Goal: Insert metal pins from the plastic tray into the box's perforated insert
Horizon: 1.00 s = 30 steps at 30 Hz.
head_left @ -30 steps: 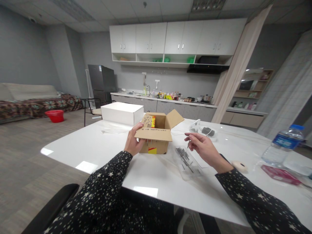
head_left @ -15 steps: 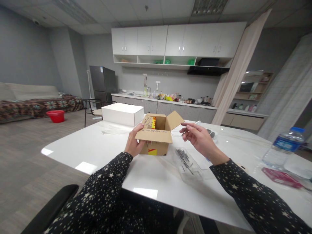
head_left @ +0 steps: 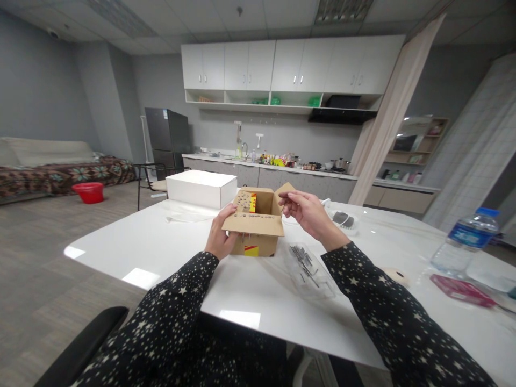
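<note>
- The small cardboard box (head_left: pixel 258 226) stands open near the middle of the white table (head_left: pixel 161 242). Its near flap is folded toward the person and studded with a row of nail heads, with shanks poking out beneath.
- It looks light and fairly stiff, though the thin flaps would likely bend under a push; the side wall seems the surest place to grip.
- The left hand (head_left: pixel 220 236) is wrapped around the box's left side, thumb up on the studded flap.
- The right hand (head_left: pixel 306 212) hovers over the box's right flap with fingertips pinched close together; whether a nail sits between them is too small to tell.
- A clear plastic bag of nails (head_left: pixel 308 263) lies just right of the box; the nails look thin, hard and sharp-tipped, best pinched by the shank.
- Behind the box is a white box (head_left: pixel 201 187); far right, a water bottle (head_left: pixel 463 239).
</note>
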Each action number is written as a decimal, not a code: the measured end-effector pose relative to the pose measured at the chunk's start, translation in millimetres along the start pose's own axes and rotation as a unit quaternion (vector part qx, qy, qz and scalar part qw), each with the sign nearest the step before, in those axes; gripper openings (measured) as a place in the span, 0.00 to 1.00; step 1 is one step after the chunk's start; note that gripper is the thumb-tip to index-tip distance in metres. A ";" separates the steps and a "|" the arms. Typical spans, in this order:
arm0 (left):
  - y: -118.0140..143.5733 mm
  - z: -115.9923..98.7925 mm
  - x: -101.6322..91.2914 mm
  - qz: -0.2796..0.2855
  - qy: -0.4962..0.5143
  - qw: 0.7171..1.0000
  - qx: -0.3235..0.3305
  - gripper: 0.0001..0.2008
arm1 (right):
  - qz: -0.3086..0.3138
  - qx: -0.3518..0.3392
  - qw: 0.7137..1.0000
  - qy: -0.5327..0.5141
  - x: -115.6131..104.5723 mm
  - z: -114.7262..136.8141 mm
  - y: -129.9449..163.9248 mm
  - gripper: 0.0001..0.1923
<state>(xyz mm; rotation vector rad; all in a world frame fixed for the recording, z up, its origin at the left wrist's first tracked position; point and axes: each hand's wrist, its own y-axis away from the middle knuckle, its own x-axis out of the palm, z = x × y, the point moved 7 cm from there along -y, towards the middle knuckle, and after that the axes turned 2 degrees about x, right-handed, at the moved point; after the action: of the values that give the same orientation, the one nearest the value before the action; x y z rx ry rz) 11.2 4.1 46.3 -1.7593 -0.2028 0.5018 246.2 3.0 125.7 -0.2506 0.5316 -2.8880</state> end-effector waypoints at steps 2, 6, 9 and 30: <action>0.1 0.1 0.0 -0.003 0.002 1.000 -0.002 0.23 | 0.002 0.002 1.000 -0.004 0.7 -3.0 -0.7 0.11; -0.4 -0.7 0.6 -0.007 0.006 1.000 -0.003 0.22 | 0.007 0.007 1.000 -0.008 2.5 -7.6 -0.1 0.11; -0.7 -0.5 1.5 -0.007 0.007 1.000 -0.008 0.23 | 0.010 0.014 1.000 -0.019 3.9 -10.4 -0.3 0.09; -1.0 -1.0 2.9 0.003 -0.011 1.000 -0.002 0.24 | 0.051 0.021 0.998 0.002 9.6 -11.2 0.2 0.11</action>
<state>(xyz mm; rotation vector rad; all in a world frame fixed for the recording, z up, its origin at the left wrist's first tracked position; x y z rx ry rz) 14.3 4.6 46.8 -1.7597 -0.2142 0.5267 234.7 4.4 116.5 -0.2057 0.4690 -2.7987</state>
